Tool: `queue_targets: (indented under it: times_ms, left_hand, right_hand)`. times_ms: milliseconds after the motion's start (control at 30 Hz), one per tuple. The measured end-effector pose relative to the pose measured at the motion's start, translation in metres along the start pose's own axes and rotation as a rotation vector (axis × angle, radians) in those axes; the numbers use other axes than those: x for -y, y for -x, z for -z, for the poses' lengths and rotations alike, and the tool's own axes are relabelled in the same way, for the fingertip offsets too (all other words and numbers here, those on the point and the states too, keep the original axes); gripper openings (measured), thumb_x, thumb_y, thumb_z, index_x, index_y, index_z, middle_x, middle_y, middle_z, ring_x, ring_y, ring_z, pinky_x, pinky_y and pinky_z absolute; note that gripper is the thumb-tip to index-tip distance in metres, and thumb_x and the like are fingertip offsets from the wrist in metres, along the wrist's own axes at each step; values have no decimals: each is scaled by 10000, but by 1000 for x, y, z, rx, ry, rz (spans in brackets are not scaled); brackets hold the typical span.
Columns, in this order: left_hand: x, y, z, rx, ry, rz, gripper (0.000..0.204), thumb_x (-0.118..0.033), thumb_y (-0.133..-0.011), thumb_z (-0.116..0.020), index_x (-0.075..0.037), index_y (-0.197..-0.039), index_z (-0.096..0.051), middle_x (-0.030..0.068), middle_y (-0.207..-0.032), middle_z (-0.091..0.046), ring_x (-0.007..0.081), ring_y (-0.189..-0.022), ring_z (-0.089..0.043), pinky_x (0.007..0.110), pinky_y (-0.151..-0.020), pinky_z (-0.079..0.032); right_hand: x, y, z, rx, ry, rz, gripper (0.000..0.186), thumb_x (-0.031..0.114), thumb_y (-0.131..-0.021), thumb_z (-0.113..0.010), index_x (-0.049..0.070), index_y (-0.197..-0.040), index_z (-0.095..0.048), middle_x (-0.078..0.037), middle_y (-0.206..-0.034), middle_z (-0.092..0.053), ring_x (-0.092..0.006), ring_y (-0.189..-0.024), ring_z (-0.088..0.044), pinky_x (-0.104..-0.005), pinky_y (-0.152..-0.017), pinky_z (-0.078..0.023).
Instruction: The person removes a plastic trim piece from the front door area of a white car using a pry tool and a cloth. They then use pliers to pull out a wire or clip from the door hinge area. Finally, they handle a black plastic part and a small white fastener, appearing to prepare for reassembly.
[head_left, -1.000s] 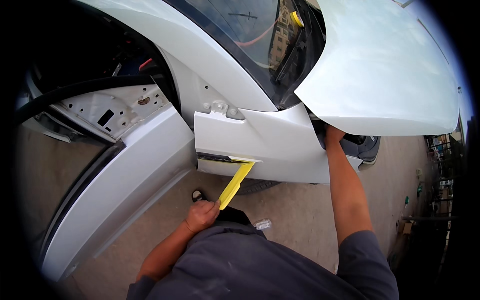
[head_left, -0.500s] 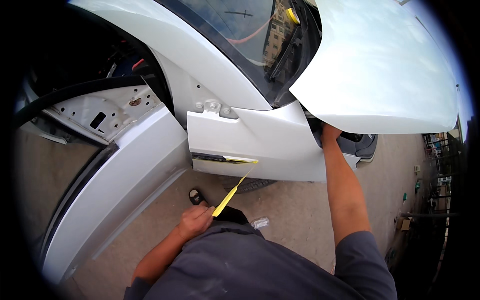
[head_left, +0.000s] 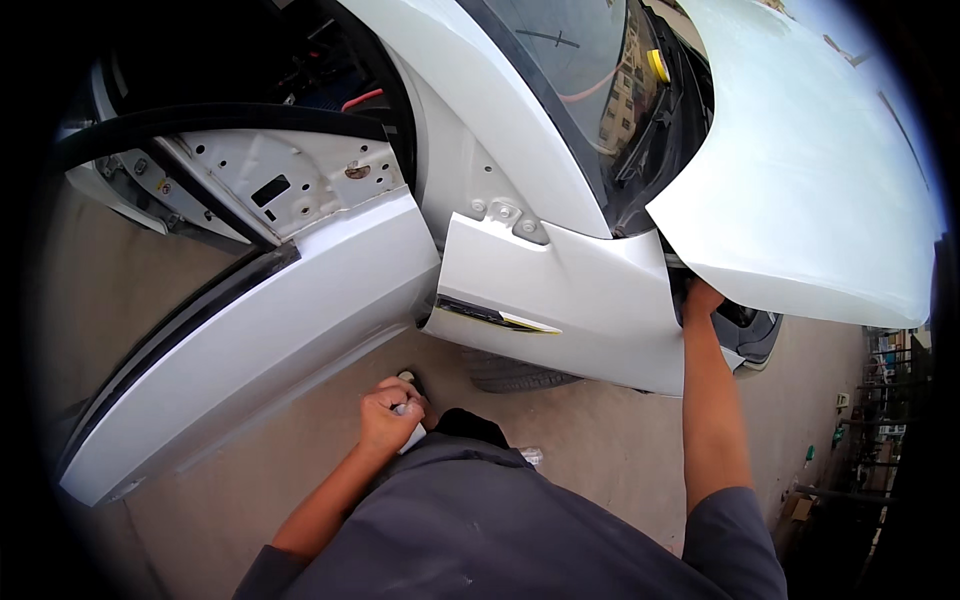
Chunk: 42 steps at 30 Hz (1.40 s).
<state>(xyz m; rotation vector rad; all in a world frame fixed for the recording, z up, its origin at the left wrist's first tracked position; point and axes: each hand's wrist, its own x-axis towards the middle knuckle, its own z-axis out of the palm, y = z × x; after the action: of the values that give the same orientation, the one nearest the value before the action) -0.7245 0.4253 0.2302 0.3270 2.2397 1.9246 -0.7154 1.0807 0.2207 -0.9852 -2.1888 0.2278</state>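
My left hand is closed in front of my body, around a crumpled strip of tape that looks pale from here. To its upper right is the white front fender of a car, with a dark narrow trim piece set in it. A thin yellow edge still lines the pointed end of that trim. Reaching under the edge of the raised white hood, my right hand sits at the front end of the fender. Its fingers are hidden there.
A white car door stands open on the left. The windshield has a yellow tape roll at its base. Below the fender a tire shows. A clear plastic piece lies on the concrete floor.
The yellow strip stretched between trim and left hand has come off the fender. My left hand has gathered it in. The view has shifted, while my right hand stays under the hood edge.
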Motion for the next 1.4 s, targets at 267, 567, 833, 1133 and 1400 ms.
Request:
queue_targets:
  times_ms: [267, 567, 833, 1133, 1400]
  left_hand:
    - [32, -37, -38, -66, 94, 203, 286, -30, -807, -594, 3, -1069, -706, 123, -832, -652, 233, -779, -648, 344, -750, -516]
    - [43, -88, -68, -375, 212, 87, 187, -82, -878, -710, -3, -1044, -743, 143, -929, -724, 255, -838, -690, 330, -776, -530]
    - [36, -96, -74, -306, 608, 482, 89, -29, -878, -707, 47, -918, -732, 66, -820, -704, 123, -765, -615, 281, -710, -496]
    - [12, -106, -79, -345, 586, 639, 80, -12, -841, -735, 62, -844, -703, 100, -789, -690, 153, -721, -623, 297, -669, -495]
    - [21, -112, -80, -342, 635, 706, 26, 53, -790, -664, 41, -768, -662, 104, -762, -674, 175, -669, -623, 311, -634, -497]
  right_hand:
    - [13, -26, 26, 228, 424, 54, 467, 308, -926, -646, 55, -1317, -605, -146, -1295, -646, -335, -1161, -613, -429, -930, -510]
    - [-12, -45, 30, 137, 878, 282, 394, 407, -954, -602, 38, -1039, -712, -175, -1022, -735, -355, -878, -710, -483, -724, -567]
    - [-11, -41, 19, 193, 838, 203, 347, 319, -990, -539, 27, -1110, -682, -193, -1089, -716, -388, -950, -694, -498, -763, -560]
    - [0, -39, 22, 201, 775, 209, 489, 289, -1010, -518, 37, -1430, -515, -173, -1449, -545, -363, -1342, -490, -449, -1054, -420]
    - [48, -13, 39, 154, 218, 57, 420, 268, -1044, -482, 24, -1376, -566, -145, -1405, -593, -334, -1274, -543, -384, -1048, -415]
